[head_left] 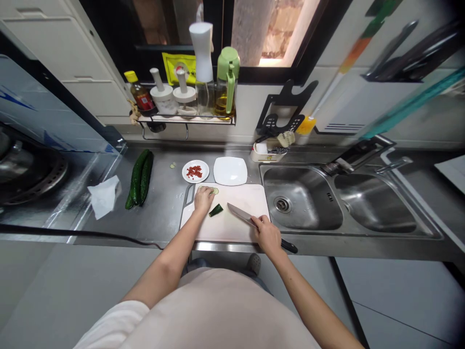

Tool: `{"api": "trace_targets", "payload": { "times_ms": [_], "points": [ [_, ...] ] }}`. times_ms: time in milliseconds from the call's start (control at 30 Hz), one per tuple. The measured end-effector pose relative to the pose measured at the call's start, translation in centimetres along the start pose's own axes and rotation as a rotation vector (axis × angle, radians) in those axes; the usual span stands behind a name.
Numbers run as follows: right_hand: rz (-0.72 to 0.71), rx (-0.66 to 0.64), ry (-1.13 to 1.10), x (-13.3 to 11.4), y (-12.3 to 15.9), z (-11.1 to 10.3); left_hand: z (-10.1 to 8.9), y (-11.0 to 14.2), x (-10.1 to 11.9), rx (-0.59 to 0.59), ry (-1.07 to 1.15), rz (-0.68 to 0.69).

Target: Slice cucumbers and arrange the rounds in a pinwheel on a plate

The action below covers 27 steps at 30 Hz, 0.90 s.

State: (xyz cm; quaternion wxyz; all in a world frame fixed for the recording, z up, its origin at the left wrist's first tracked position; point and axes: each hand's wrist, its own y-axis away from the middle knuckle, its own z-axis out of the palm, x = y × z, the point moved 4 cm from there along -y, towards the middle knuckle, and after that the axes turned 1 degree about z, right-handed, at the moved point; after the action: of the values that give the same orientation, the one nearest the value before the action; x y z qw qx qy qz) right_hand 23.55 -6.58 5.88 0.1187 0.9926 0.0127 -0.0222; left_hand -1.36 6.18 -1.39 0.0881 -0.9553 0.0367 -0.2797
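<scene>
A white cutting board [236, 228] lies on the steel counter in front of me. My left hand [202, 199] rests on the board's far left part, fingers curled over pale cucumber slices [214, 190]. A short dark green cucumber end [215, 210] lies just right of that hand. My right hand [268, 235] grips the black handle of a kitchen knife [241, 215]. Its blade points up and left over the board, its tip close to the cucumber end.
Two whole cucumbers [139, 178] lie on the counter at left, beside a crumpled paper towel [104, 195]. Behind the board stand a small plate of chopped red chili [195, 171] and an empty white plate [230, 170]. A double sink [303, 206] is at right, a stove [29, 172] at far left.
</scene>
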Motion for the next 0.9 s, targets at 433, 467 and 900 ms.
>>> {"api": "trace_targets", "payload": {
  "times_ms": [433, 467, 900],
  "points": [
    [0.083, -0.025, -0.194, -0.76, -0.13, -0.12, 0.38, 0.15, -0.52, 0.037, -0.01, 0.097],
    [0.085, -0.029, -0.194, -0.74, -0.12, -0.1, 0.36, 0.15, -0.52, 0.038, -0.01, 0.102],
    [0.078, -0.055, -0.202, -0.64, -0.21, -0.15, 0.16, 0.37, -0.14, 0.023, -0.022, 0.061]
  ]
}}
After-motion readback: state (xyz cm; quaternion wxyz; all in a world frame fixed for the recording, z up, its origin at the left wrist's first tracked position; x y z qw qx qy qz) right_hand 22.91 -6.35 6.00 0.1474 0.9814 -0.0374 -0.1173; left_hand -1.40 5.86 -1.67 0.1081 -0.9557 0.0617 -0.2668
